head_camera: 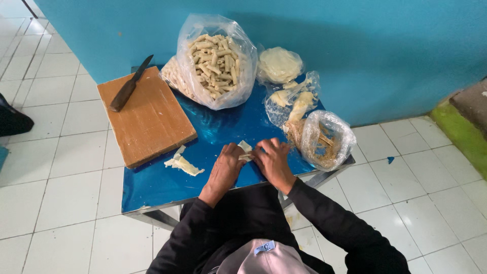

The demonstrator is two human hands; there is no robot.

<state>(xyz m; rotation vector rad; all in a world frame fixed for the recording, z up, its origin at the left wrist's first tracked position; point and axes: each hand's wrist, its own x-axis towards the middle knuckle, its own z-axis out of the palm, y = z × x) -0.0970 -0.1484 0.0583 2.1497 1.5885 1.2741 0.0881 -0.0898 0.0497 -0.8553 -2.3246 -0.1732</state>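
Two hands meet on the glossy blue tabletop: the left hand and right hand both press curled fingers on a small pale dough sheet, probably rolling it. Behind stand a large clear plastic bag of pale finger-shaped rolls, a clear bag of round pale wrappers and a clear bag of brownish filling. At the left lies a brown wooden board bearing a dark knife; pale scraps lie beside it.
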